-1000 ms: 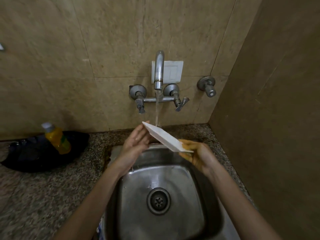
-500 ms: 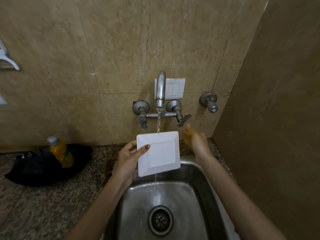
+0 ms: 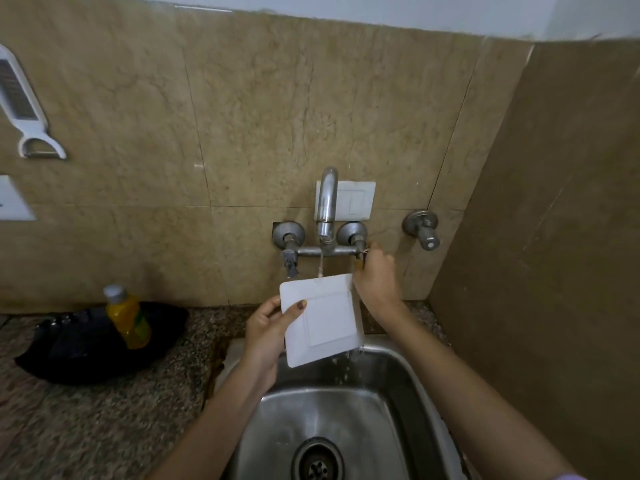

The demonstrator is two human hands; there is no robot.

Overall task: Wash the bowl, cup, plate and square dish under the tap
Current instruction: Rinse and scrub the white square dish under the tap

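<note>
I held the square dish (image 3: 320, 318), white and glossy with a raised flat centre panel, tilted upright over the steel sink (image 3: 412, 379). My left hand (image 3: 268, 329) gripped its left edge, thumb across the face, fingers behind. A thin stream from the chrome tap (image 3: 327, 202) hit the dish's top edge and water dripped off its lower right corner. My right hand (image 3: 375, 277) closed around the right tap handle; the handle itself was mostly hidden. Speckled granite tabletop (image 3: 86, 420) to the left carried a black bag (image 3: 86, 344) and a yellow bottle (image 3: 128, 320) with a grey cap. Beige marbled wall tiles (image 3: 242, 116) behind.
</note>
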